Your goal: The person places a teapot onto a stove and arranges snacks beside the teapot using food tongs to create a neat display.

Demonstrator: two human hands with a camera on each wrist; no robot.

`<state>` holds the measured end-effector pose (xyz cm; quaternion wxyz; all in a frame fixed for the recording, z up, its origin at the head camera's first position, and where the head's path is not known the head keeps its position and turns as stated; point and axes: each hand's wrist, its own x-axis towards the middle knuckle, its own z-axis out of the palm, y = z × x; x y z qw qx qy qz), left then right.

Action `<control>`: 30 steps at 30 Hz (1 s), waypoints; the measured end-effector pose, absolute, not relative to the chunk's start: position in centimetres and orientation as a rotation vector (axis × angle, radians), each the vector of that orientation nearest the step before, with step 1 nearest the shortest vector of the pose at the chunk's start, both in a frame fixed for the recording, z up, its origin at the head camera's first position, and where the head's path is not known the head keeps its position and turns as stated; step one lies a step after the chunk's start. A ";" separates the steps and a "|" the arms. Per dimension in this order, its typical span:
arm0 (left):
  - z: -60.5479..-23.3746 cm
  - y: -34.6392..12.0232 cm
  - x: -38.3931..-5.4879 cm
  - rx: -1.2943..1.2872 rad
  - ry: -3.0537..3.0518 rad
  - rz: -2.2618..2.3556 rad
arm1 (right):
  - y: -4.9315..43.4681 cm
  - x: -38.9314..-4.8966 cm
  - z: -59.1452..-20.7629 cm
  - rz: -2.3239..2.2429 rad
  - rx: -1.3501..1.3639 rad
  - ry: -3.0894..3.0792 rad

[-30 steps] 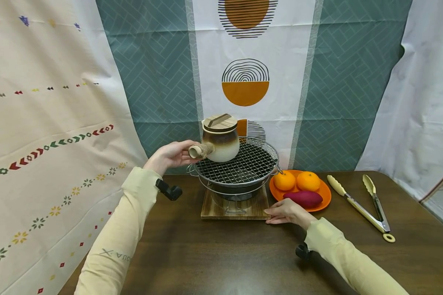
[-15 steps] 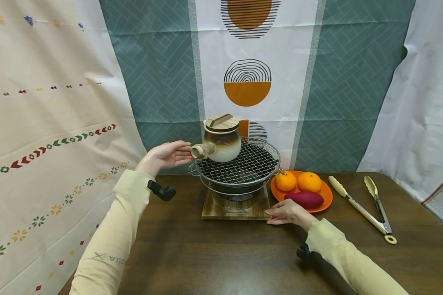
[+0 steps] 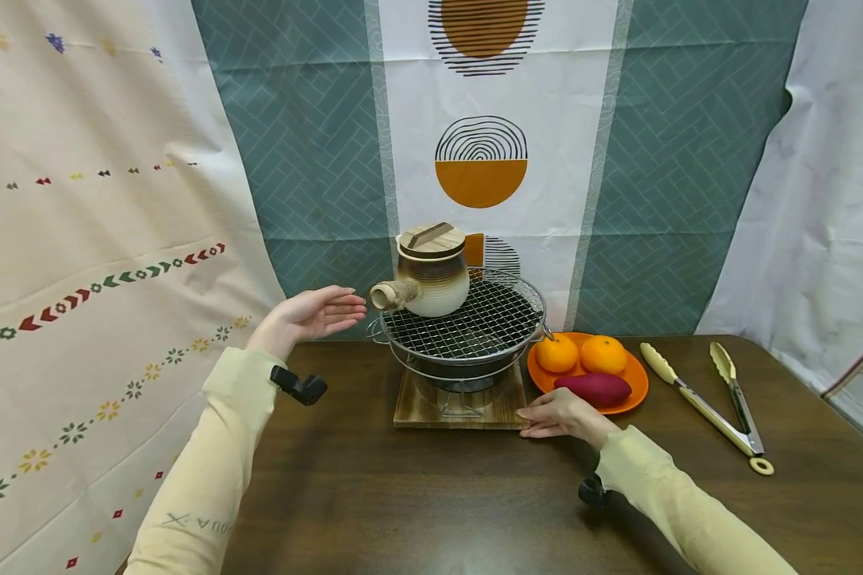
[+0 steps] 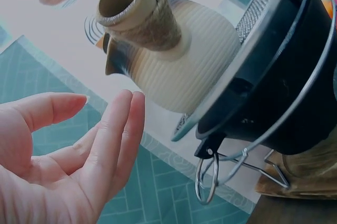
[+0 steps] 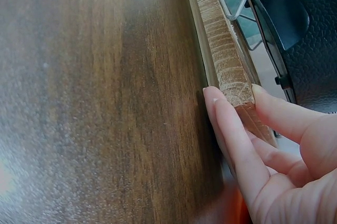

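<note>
L sleeve (image 3: 204,471): faint "X", rest unclear
Pot (image 3: 442,289): lidded, on grill (image 3: 478,334) at 10 o'c
Plate (image 3: 640,393): oranges (image 3: 556,353) + swt potato (image 3: 597,389), grill's 4 o'c
Hands: L hand (image 3: 309,315) wide, nr pot; R hand (image 3: 561,414) pinches board (image 3: 415,409) corner

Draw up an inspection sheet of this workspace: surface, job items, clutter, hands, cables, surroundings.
Surface: brown wood-grain table, glossy, reflecting light near the front.
Job items: pot upright on the mesh grate of a round grill, wooden lid on, handle toward the left; the grill stands on a wooden board.
Clutter: orange plate with two oranges and a purple root vegetable; spread tongs farther right.
Hands: left hand open beside the handle, apart from it; right hand pinches the board's near right corner.
Cables: nothing seen.
Surroundings: patterned cloths hang behind and at left, a pale one at right.
</note>
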<state>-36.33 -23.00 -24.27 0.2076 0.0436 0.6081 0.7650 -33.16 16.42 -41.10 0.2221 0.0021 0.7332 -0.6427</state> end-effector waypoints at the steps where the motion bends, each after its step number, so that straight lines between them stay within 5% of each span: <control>1: -24.4 -23.1 -36.3 0.115 1.694 2.133 | 16.4 -33.2 -41.1 -1.777 0.003 2.024; 30: -28.7 -24.5 -35.9 0.052 1.651 2.115 | 16.5 -33.4 -41.2 -1.779 0.008 2.018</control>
